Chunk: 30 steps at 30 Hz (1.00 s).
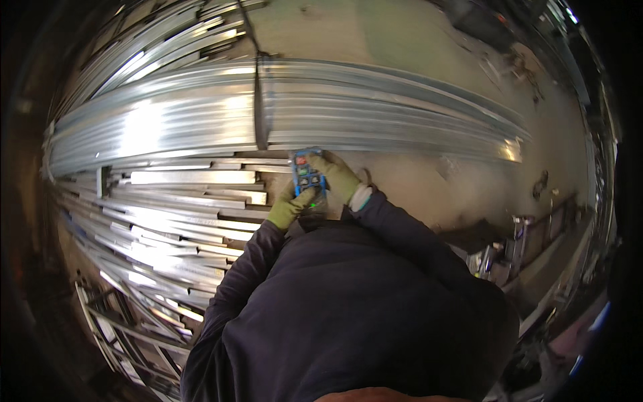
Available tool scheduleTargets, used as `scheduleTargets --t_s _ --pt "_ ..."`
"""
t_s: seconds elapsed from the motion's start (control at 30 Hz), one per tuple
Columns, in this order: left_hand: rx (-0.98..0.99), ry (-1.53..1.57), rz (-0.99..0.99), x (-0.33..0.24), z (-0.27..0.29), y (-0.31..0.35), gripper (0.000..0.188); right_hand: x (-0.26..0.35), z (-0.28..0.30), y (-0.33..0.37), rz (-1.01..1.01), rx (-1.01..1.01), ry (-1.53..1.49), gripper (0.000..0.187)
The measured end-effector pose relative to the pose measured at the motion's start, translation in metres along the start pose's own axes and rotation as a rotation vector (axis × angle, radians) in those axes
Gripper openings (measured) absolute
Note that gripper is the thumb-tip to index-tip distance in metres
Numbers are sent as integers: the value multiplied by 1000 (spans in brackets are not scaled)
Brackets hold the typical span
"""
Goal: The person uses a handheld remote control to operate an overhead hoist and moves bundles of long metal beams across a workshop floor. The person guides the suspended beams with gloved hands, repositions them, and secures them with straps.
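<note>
Between my two hands, in front of my chest, is a blue handheld remote control (301,177) with red, green and dark buttons. A small green light glows near its lower end, and clear plastic seems to surround it. Wearing a yellow-green glove, my left hand (287,207) is closed on the lower left of the remote, its thumb over the lower buttons. My right hand (341,179), gloved alike, grips the upper right side with its fingers near the upper buttons.
A long bundle of shiny metal profiles (375,107) lies across the floor ahead, with a dark strap (260,100) around it. Many loose metal lengths (194,177) are stacked at left. A metal rack (107,328) stands at lower left; a metal frame (522,241) is at right.
</note>
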<state>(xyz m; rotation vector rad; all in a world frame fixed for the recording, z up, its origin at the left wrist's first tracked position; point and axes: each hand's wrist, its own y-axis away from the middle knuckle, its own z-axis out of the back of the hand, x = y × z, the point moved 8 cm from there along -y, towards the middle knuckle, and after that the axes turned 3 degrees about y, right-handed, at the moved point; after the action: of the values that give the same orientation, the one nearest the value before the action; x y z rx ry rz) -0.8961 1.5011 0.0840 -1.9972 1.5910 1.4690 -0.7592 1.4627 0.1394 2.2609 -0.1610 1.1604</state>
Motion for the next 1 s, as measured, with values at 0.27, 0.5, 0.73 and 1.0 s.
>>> scheduleTargets --t_s 0.27,0.5,0.73,1.0 --pt "-58 -37 97 29 24 -22 42 21 4 -5 169 179 -44 44" --pt "-3 -249 77 5 -10 -18 49 25 30 5 160 17 115 31" --pt "-45 -242 -12 -41 -15 -36 52 38 64 13 32 16 -15 46" --pt "-326 -710 -498 -224 68 -88 74 47 110 35 274 -152 280 44"
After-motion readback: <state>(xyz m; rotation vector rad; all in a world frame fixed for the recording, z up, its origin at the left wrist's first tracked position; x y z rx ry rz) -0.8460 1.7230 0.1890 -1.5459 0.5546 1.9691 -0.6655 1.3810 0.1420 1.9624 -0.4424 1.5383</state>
